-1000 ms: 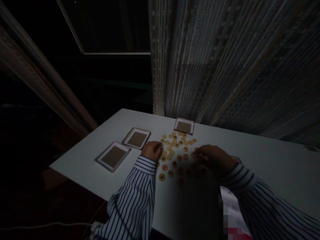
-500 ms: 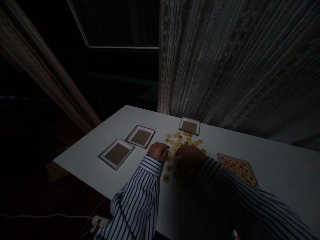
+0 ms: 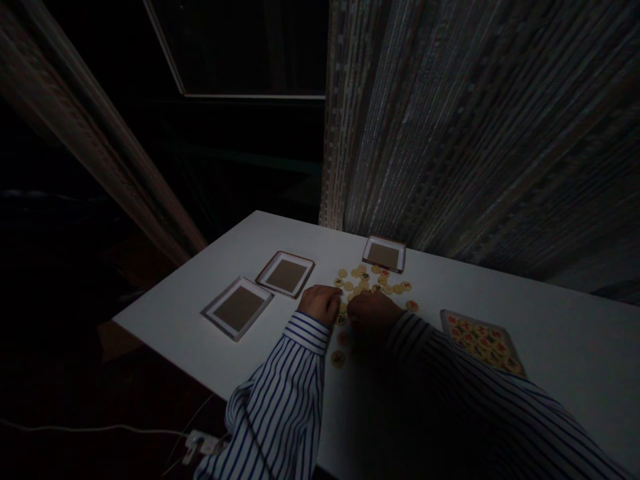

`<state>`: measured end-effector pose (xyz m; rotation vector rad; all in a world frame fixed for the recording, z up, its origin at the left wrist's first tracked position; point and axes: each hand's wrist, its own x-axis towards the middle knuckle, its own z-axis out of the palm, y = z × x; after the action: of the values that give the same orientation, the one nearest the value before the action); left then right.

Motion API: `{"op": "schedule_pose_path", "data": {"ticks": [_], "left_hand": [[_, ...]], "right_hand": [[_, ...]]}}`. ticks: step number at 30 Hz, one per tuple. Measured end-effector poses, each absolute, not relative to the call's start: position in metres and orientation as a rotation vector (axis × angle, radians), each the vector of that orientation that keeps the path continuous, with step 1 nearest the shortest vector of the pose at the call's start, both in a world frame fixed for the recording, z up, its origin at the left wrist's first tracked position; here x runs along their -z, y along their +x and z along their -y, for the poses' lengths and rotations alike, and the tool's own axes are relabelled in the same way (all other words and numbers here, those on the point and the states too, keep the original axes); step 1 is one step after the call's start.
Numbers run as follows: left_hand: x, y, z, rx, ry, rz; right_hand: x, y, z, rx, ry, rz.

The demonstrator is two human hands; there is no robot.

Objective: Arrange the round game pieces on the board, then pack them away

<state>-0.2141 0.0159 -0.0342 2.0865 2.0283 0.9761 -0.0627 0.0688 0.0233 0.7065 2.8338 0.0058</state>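
Round yellowish Chinese chess pieces (image 3: 364, 285) with red or black characters lie loosely scattered on the white table. At the left side of the pieces is my left hand (image 3: 321, 304), its fingers curled in close to a piece (image 3: 343, 308); what they hold, if anything, is hidden. My right hand (image 3: 373, 313) reaches over the near part of the pieces with bent fingers pointing down. Its fingertips are in shadow, so whatever is in them does not show. A black-marked piece (image 3: 338, 359) and a dim red-marked one (image 3: 343, 339) lie nearer to me.
To the right, a shallow tray (image 3: 445, 320) holds several chess pieces in rows. Two shallow trays, a grey-rimmed one (image 3: 207, 310) and a brown-rimmed one (image 3: 263, 272), lie at left; another tray (image 3: 367, 252) lies at the back. A string curtain (image 3: 425, 133) hangs behind the table. The room is dark.
My right hand has shifted slightly left, closer to my left hand. The whole view has moved a little, so the table and trays appear farther right.
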Motion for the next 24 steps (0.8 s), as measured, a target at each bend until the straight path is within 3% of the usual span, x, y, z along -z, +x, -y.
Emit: {"op": "schedule_pose_path", "data": {"ticks": [11,21,24], "left_hand": [[0.027,-0.211,-0.013,-1.143,2.079,-2.023],[0.016,-0.195,-0.006,-1.442,2.134,-1.825],[0.013,-0.189,-0.003,-1.505,2.173,-1.747]], "right_hand": [[-0.015,-0.044,-0.079,0.521,0.872,-3.071],[-0.022,-0.037,-0.084,1.855,1.144,-2.732],[-0.026,-0.037,-0.084,2.076,1.201,-2.592]]}}
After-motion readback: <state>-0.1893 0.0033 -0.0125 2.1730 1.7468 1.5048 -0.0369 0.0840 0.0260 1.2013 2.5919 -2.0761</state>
